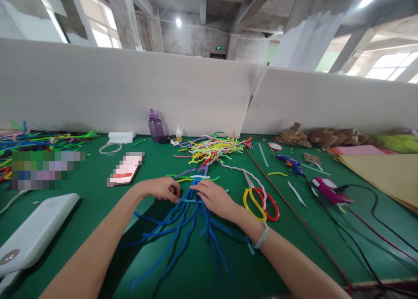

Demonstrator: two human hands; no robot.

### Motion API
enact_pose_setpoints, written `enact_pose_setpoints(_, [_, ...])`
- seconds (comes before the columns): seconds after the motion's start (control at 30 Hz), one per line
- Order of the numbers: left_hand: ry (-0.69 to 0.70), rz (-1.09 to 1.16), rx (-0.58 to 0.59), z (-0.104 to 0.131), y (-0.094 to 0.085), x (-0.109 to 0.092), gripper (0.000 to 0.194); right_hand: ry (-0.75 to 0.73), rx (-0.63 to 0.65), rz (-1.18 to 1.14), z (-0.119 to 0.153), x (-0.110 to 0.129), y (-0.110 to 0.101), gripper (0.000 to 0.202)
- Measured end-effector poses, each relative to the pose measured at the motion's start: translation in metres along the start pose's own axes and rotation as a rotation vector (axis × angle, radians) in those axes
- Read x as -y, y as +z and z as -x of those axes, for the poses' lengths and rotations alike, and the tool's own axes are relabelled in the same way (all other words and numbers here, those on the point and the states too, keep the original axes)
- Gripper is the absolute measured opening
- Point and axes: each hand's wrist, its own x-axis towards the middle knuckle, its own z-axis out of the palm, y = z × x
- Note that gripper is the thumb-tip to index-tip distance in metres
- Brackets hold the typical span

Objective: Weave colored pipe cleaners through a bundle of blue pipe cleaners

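Note:
A bundle of blue pipe cleaners (176, 238) lies on the green table, its loose ends fanning out toward me. A light-blue pipe cleaner (188, 200) crosses the bundle between my hands. My left hand (163, 189) is closed, its fingertips pinched at the left end of that crossing strand. With fingers bent together, my right hand (217, 197) grips the top of the blue bundle; its thumb and fingertip contact is partly hidden. Just beyond, white, green and yellow pipe cleaners (199, 177) lie crosswise over the bundle.
Scissors (257, 199) lie right of my right hand. Behind is a multicoloured pipe-cleaner pile (212, 149). A glue gun (290, 164), a magenta device (331, 190) and cables are at right. A phone (126, 169), a white power bank (39, 229) and a purple bottle (156, 127) are left.

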Motion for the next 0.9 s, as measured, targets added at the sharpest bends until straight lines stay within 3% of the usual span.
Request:
enact_pose_setpoints(0.2, [0.062,-0.045,-0.053,-0.008,0.008,-0.007,0.025,0.091,-0.066,-0.104,-0.005,-0.004,-0.015,0.029])
enact_pose_setpoints(0.47, [0.074,-0.138,-0.161,-0.009,0.011,-0.011,0.019,0.140,0.241,-0.137,0.000,-0.023,-0.033,0.005])
enact_pose_setpoints(0.77, [0.032,-0.128,-0.152,-0.012,0.012,-0.010,0.020,0.163,0.284,-0.178,0.001,-0.024,-0.033,0.012])
enact_pose_setpoints(0.9, [0.015,-0.097,-0.125,-0.012,0.012,-0.009,0.020,0.159,0.270,-0.165,0.001,-0.022,-0.035,0.030])
